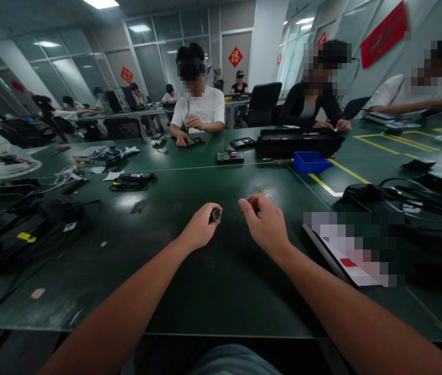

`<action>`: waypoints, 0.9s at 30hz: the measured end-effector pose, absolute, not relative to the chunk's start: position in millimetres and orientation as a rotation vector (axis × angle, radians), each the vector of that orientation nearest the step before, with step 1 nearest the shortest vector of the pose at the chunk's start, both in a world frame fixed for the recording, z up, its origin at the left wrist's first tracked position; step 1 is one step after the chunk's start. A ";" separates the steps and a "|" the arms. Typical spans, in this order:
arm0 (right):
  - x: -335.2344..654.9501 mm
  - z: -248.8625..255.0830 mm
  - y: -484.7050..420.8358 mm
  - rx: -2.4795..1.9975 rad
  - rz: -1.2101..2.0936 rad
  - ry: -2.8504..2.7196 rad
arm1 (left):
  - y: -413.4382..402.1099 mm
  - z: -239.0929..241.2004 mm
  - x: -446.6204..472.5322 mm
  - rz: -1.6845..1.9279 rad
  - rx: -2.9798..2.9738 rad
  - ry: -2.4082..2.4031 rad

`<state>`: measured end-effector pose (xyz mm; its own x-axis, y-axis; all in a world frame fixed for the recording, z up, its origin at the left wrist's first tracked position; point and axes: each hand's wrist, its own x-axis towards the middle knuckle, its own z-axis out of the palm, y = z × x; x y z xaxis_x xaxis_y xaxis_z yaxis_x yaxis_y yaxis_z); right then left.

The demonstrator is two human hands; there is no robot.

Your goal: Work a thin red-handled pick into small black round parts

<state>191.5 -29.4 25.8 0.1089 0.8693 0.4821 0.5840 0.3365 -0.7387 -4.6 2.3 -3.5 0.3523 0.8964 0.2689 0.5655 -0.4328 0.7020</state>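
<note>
My left hand (pixel 201 226) is closed around a small black cylinder (pixel 216 215). The cylinder's round, ringed end faces me, and the rest of it is hidden in my fingers. A short gap to the right, my right hand (pixel 264 221) pinches a thin screwdriver (pixel 238 215). Its slim shaft points down and left toward the cylinder without touching it, with a bit of red by my fingertips. Both hands are just above the green table (pixel 189 297).
Bundled black cable (pixel 130 182) lies ahead on the left, with black straps and bags (pixel 29 234) nearer. A blue bin (pixel 312 162) stands ahead right beside a long black case (pixel 299 143). A propped tablet-like panel (pixel 345 255) is by my right forearm. A co-worker (pixel 199 109) sits opposite.
</note>
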 end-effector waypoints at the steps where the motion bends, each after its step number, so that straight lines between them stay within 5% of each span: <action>1: 191.2 26.9 -30.4 -1.349 0.370 -1.575 | 3.4 -2.8 -5.5 0.903 2.130 1.262; 11: 191.1 21.4 -31.2 -1.064 0.630 -1.293 | 6.1 -4.7 -6.5 1.013 2.094 1.229; 27: 191.4 17.7 -31.4 -1.153 0.477 -1.451 | 6.1 -5.5 -7.3 1.026 2.115 1.204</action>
